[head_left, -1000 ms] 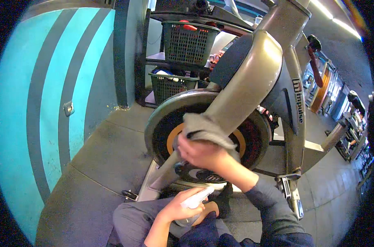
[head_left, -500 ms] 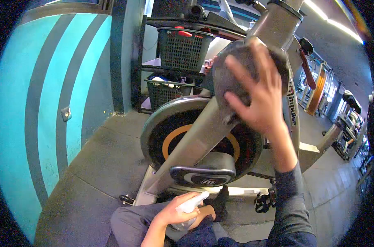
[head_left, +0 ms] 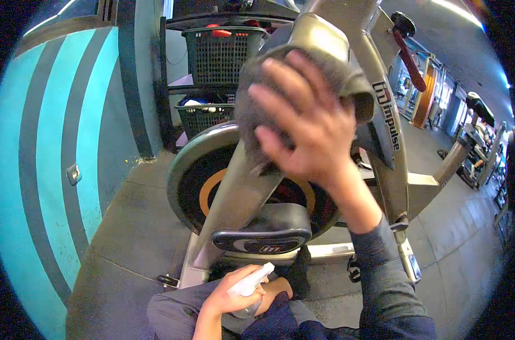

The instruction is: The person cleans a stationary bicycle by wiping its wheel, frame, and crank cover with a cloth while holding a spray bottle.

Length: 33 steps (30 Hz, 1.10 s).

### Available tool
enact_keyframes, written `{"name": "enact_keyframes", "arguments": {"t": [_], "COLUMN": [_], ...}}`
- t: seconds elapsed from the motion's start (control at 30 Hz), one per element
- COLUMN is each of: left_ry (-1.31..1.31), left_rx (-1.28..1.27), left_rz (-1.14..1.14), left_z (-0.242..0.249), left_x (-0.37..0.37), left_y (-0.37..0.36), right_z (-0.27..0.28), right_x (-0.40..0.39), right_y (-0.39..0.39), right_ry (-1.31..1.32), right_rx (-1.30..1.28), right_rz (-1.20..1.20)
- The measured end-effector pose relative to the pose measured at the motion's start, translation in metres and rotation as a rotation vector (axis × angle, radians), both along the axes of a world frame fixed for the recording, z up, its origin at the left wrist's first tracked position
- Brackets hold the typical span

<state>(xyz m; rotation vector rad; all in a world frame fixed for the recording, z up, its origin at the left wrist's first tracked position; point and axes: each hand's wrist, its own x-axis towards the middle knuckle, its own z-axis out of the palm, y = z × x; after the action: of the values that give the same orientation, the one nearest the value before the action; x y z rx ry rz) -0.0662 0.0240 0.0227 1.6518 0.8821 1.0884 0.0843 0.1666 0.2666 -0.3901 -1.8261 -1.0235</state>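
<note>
My right hand (head_left: 302, 124) presses a grey cloth (head_left: 251, 107) flat against the upper part of the grey frame (head_left: 234, 192) of an exercise bike, fingers spread over the cloth. Below the hand sits the bike's flywheel (head_left: 192, 170) with an orange ring, and a dark guard plate (head_left: 263, 235) near the base. My left hand (head_left: 229, 297) rests low by my knee, closed around a white spray bottle (head_left: 251, 280) with its nozzle pointing up and right.
A turquoise wall with grey stripes (head_left: 53, 147) runs along the left. Behind the bike a shelf holds two dark green baskets (head_left: 218, 51). A red-handled lever (head_left: 407, 54) sticks out at the top right. More gym machines (head_left: 475, 141) stand at the right on the grey floor.
My right hand has swept the cloth from the lower frame by the flywheel up to the top of the frame. My left hand has stayed low with the spray bottle.
</note>
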Motion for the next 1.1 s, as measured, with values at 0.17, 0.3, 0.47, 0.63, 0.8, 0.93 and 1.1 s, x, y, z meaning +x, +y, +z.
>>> {"name": "enact_keyframes", "arguments": {"t": [0.17,0.3,0.47,0.63,0.8,0.93,1.1], "left_ry": [-0.001,-0.096,-0.048,0.024,0.121,0.105,0.046], "left_rx": [0.025,-0.029,0.002,0.032,0.109,0.052,-0.045], "left_rz": [0.020,-0.012,-0.009,-0.002,0.018,0.048,0.033], "left_z": [-0.002,-0.004,-0.001,-0.002,0.000,0.002,-0.003], "left_x": [0.003,0.002,0.002,0.005,0.009,0.007,0.003], "left_y": [-0.002,-0.005,-0.010,-0.009,-0.002,-0.001,-0.002], "right_z": [-0.078,-0.187,-0.176,-0.048,0.031,0.017,-0.012], "right_x": [-0.032,-0.060,-0.049,-0.016,0.005,-0.007,-0.021], "right_y": [-0.012,0.013,0.011,0.008,0.009,0.003,-0.005], "right_ry": [-0.629,-0.669,-0.601,-0.348,0.072,0.154,0.207], "right_rx": [0.365,0.064,-0.067,-0.272,0.099,0.048,0.021], "right_rz": [-0.358,-0.022,0.155,0.157,0.029,-0.045,-0.081]}}
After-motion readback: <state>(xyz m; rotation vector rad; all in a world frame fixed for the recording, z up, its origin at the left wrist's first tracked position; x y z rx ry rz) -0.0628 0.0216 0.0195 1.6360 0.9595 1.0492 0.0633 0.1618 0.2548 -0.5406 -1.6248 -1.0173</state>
